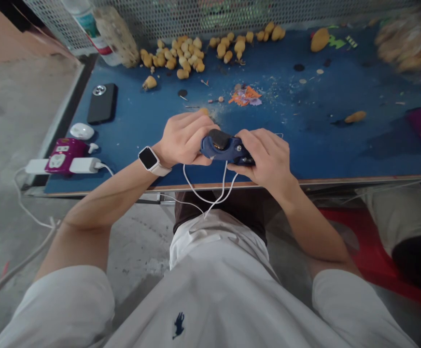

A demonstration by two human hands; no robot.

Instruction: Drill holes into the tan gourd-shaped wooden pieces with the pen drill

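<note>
A dark blue plastic device (216,149) with a black upper part and small metal screws is held above the front of the blue table, between my hands. My left hand (185,137) has its fingers curled at the device's left end; its fingertips are partly hidden. Wrapped round the right end is my right hand (266,154), thumb underneath and fingers on top. White cables (199,195) loop below the device toward my lap. Just beyond my left knuckles a small yellow piece (204,111) shows in part.
Several yellow-brown rounded pieces (187,55) lie along the back mesh. Orange and lilac scraps (245,95) sit mid-table. At left are a black phone (102,103), a white earbud case (82,131), a purple power socket (64,155) and a plastic bottle (96,38). A bag (411,41) stands back right.
</note>
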